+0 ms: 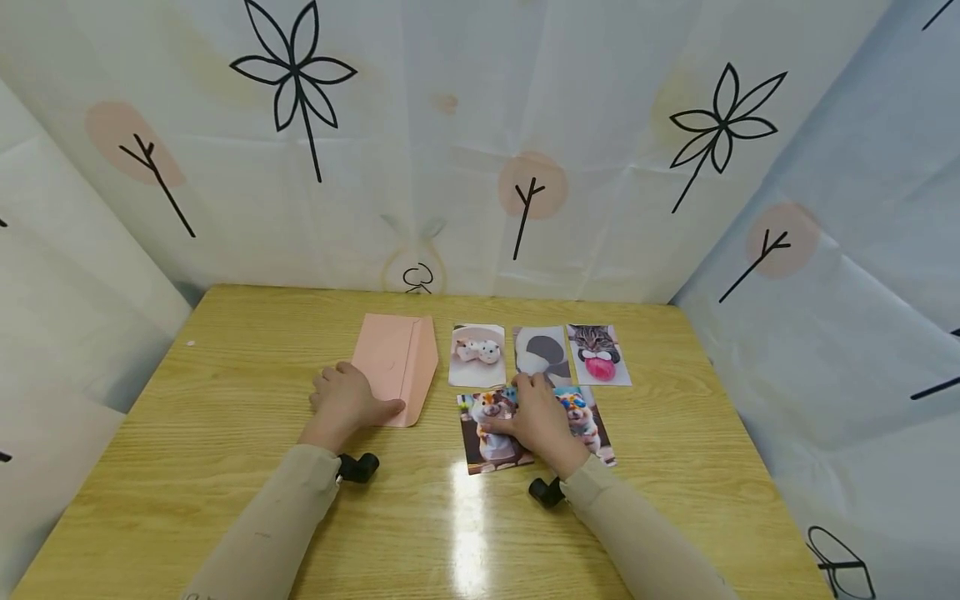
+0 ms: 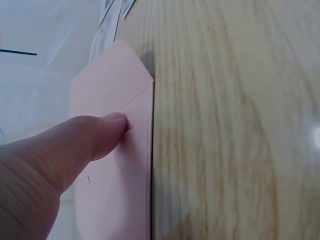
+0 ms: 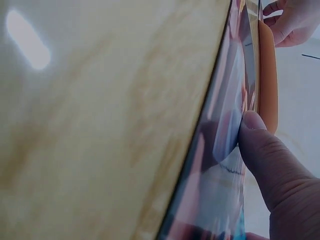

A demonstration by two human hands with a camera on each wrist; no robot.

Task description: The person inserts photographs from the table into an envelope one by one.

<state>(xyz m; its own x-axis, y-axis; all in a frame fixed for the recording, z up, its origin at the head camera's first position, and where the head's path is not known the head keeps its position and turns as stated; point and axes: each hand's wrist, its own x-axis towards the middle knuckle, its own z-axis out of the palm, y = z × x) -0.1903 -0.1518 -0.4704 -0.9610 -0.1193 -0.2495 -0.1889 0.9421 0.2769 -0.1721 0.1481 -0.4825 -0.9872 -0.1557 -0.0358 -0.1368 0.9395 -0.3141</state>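
Note:
My left hand (image 1: 347, 402) rests at the lower left of a pink envelope (image 1: 382, 358), which lies with its pointed flap to the right. The thumb (image 2: 102, 134) presses on the envelope's face; the other fingers lie at its left edge. My right hand (image 1: 543, 421) lies over a lower row of photo cards. Its thumb (image 3: 257, 132) touches the hamster photo (image 1: 483, 412), and its fingertips reach the row's top edge. Right of the hand shows another animal photo (image 1: 588, 421). What lies under the palm is hidden.
Above sits a row of photos: one with small white animals (image 1: 477, 354), a grey and white one (image 1: 542, 350), and a cat with a pink ball (image 1: 600, 354). The wooden table (image 1: 225, 400) meets patterned cloth (image 1: 450, 167) behind and at both sides.

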